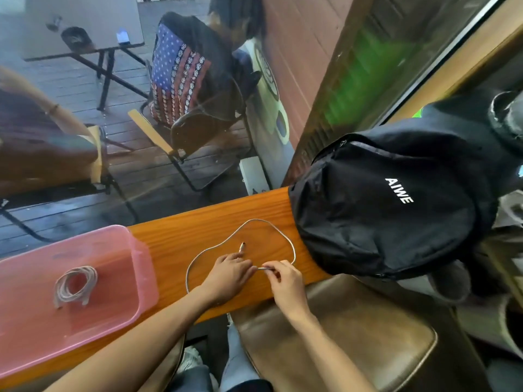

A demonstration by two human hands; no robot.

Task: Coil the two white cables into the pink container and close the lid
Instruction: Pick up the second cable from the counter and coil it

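A pink translucent container (135, 267) sits on the wooden counter at the left, without a lid on it. Inside it lies one coiled white cable (75, 287). The second white cable (254, 222) lies in one wide loop on the counter, with a plug end inside the loop. My left hand (226, 278) pinches this cable near its plug end. My right hand (285, 281) grips the same cable just to the right, fingertips almost touching the left hand's. No lid is in view.
A black backpack (382, 207) rests on the counter (175, 239) right of the loop, touching the cable's far side. A brown stool (353, 335) stands below the counter's near edge. Behind the window pane are chairs, a table and a seated person.
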